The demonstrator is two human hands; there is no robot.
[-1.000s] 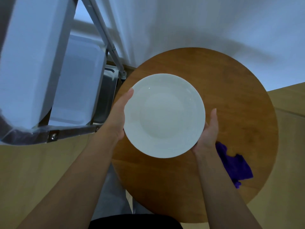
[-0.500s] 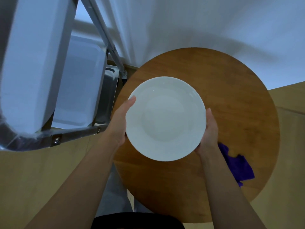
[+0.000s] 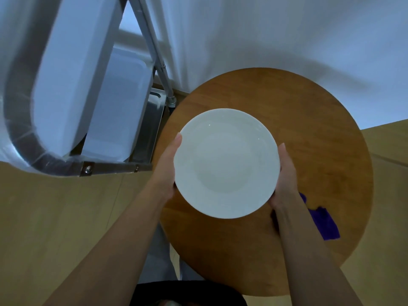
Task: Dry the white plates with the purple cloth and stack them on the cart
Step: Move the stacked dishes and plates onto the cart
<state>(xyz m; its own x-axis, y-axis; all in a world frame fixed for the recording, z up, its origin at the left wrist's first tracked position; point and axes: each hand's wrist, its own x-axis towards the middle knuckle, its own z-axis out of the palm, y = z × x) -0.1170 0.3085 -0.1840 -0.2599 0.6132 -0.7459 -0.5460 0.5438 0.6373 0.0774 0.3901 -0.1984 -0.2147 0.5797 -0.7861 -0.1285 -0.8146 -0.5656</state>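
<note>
1. Seen from above, a white plate (image 3: 226,163) is held level over a round wooden table (image 3: 320,133), face up
2. Left hand (image 3: 169,164) grips its left rim and right hand (image 3: 284,173) its right rim, thumbs along the edge; the fingers underneath are hidden
3. Purple cloth (image 3: 323,221) lies on the table just beside the right wrist, so the right hand is nearer to it
4. Metal cart (image 3: 123,167) stands to the left, nearer the left hand

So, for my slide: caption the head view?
Both hands, left and right, hold a white plate above a round wooden table.
</note>
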